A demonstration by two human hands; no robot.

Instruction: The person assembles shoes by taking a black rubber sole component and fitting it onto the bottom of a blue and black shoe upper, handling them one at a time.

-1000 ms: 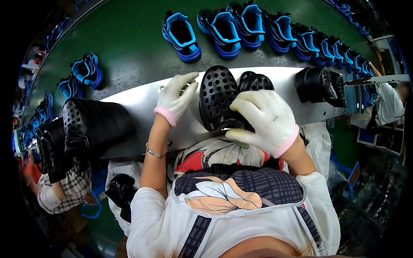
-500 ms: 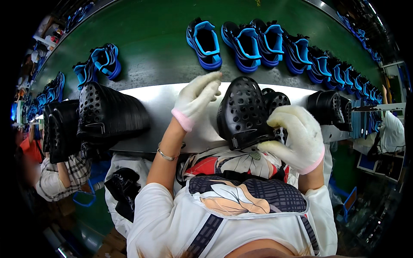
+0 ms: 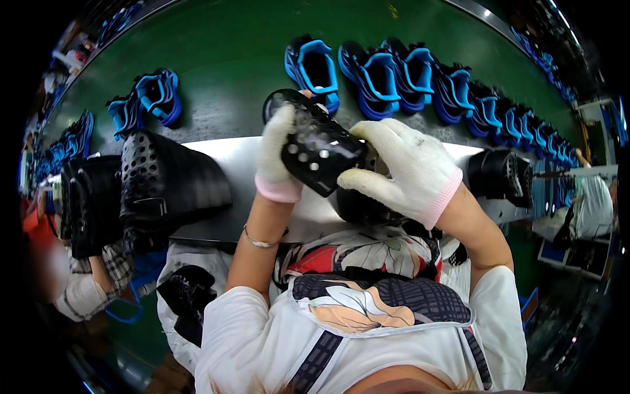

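Note:
A glossy black plastic shoe insert (image 3: 321,148), shaped like a toe and dotted with round holes, is held tilted above the metal ledge. My left hand (image 3: 277,154), in a white knit glove with a pink cuff, grips its left side, with some fingers hidden behind it. Thumb and fingers of my right hand (image 3: 410,167), gloved alike, close on its right end. Below lies more black plastic (image 3: 361,207), partly covered by my right hand. Just beyond the held insert stands a black and blue sports shoe (image 3: 331,102).
A long nested stack of inserts (image 3: 180,177) lies on the ledge at left, and a shorter one (image 3: 492,174) at right. Several blue shoes (image 3: 453,98) line the green conveyor belt (image 3: 223,52). Another person's plaid sleeve (image 3: 118,266) shows at far left.
My left hand, previously raised beside the inserts, now holds one. That insert is lifted and tilted to the left. My right hand has moved left and up onto its end.

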